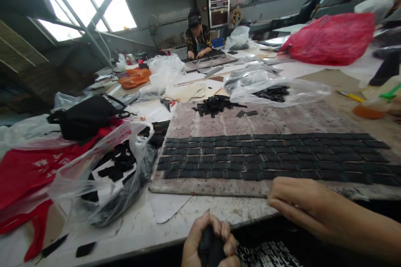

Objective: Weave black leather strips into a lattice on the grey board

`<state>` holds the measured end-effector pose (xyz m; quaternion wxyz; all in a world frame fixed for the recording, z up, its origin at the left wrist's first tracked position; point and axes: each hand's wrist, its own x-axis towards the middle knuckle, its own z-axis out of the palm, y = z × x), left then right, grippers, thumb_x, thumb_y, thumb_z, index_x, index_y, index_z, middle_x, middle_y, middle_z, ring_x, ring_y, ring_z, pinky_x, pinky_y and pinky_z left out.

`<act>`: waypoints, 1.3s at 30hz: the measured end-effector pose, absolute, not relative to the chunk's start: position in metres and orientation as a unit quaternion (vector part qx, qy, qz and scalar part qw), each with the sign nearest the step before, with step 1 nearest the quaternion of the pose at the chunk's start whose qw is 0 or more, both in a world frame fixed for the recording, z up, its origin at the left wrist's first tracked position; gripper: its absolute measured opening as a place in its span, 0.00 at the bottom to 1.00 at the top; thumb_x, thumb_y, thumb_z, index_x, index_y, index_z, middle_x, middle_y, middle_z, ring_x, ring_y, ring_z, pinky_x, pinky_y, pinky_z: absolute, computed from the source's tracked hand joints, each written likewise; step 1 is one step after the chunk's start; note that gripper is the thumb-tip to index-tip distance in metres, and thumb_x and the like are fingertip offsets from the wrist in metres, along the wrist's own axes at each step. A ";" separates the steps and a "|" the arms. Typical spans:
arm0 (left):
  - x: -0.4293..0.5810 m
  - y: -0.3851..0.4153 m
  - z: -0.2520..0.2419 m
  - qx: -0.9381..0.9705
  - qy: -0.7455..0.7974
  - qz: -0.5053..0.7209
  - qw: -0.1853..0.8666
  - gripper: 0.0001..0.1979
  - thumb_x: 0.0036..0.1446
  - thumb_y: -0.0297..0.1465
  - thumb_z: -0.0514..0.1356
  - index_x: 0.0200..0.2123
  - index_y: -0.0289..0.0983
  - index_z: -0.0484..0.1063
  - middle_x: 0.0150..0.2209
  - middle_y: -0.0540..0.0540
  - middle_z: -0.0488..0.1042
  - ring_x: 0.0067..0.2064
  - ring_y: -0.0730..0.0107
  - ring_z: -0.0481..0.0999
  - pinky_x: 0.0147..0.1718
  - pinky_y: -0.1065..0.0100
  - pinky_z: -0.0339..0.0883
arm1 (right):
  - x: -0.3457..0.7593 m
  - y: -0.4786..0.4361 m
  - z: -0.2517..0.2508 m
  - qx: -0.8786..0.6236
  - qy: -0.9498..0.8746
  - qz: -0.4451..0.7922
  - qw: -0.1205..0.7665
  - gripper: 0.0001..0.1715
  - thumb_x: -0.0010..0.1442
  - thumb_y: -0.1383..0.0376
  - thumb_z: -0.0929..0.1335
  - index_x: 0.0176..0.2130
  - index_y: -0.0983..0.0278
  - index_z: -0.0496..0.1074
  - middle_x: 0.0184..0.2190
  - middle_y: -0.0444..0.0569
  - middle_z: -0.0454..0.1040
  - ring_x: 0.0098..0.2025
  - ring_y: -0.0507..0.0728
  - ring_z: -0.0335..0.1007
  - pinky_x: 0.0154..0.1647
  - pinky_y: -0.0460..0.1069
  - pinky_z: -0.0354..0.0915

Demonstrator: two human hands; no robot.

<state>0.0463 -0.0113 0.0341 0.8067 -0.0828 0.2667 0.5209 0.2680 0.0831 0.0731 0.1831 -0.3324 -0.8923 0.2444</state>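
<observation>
My left hand is curled at the table's near edge, closed round a bundle of small black pieces. My right hand rests at the near edge of a worn board, fingers drawn together and pointing left; whether it holds anything I cannot see. On the board lie several neat rows of small black rectangular pieces. A loose heap of the same black pieces sits at the board's far end.
A clear plastic bag of black pieces lies left of the board, beside a black bag and red cloth. Another clear bag and a red bag lie further back. A person works at the far end.
</observation>
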 end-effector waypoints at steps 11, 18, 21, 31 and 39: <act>0.046 0.044 0.033 -0.224 0.314 0.565 0.729 0.10 0.53 0.32 0.60 0.26 0.31 0.73 0.26 0.43 0.72 0.26 0.73 0.71 0.23 0.75 0.64 | 0.213 0.150 0.047 -0.212 -0.930 0.258 0.152 0.12 0.66 0.64 0.57 0.34 0.60 0.66 0.29 0.48 0.69 0.31 0.54 0.65 0.29 0.48 0.62; 0.048 0.131 0.058 -0.248 0.337 0.639 0.646 0.13 0.58 0.28 0.53 0.28 0.28 0.75 0.29 0.39 0.76 0.35 0.64 0.76 0.38 0.65 0.71 | 0.197 0.223 0.057 -0.189 -0.903 0.330 0.199 0.10 0.65 0.66 0.57 0.39 0.60 0.66 0.32 0.50 0.69 0.34 0.56 0.65 0.34 0.50 0.64; 0.044 0.156 0.063 -0.228 0.343 0.646 0.643 0.12 0.58 0.26 0.53 0.28 0.29 0.75 0.30 0.40 0.77 0.34 0.65 0.77 0.35 0.66 0.72 | 0.185 0.240 0.066 -0.187 -0.894 0.360 0.188 0.07 0.63 0.67 0.59 0.38 0.61 0.66 0.33 0.50 0.69 0.36 0.56 0.65 0.34 0.50 0.65; 0.008 0.186 0.074 -0.304 0.383 0.640 0.593 0.07 0.53 0.24 0.57 0.27 0.29 0.75 0.28 0.41 0.77 0.29 0.67 0.76 0.25 0.70 0.70 | 0.126 0.265 0.079 -0.103 -0.945 0.257 0.172 0.12 0.62 0.71 0.60 0.44 0.64 0.68 0.34 0.52 0.69 0.33 0.55 0.63 0.31 0.48 0.64; -0.053 0.187 0.060 -0.367 0.388 0.626 0.569 0.10 0.54 0.23 0.55 0.22 0.29 0.72 0.24 0.43 0.74 0.26 0.68 0.74 0.24 0.71 0.70 | 0.044 0.298 0.051 -0.215 -0.932 0.241 0.165 0.09 0.64 0.69 0.58 0.36 0.65 0.65 0.30 0.49 0.70 0.33 0.55 0.67 0.32 0.47 0.64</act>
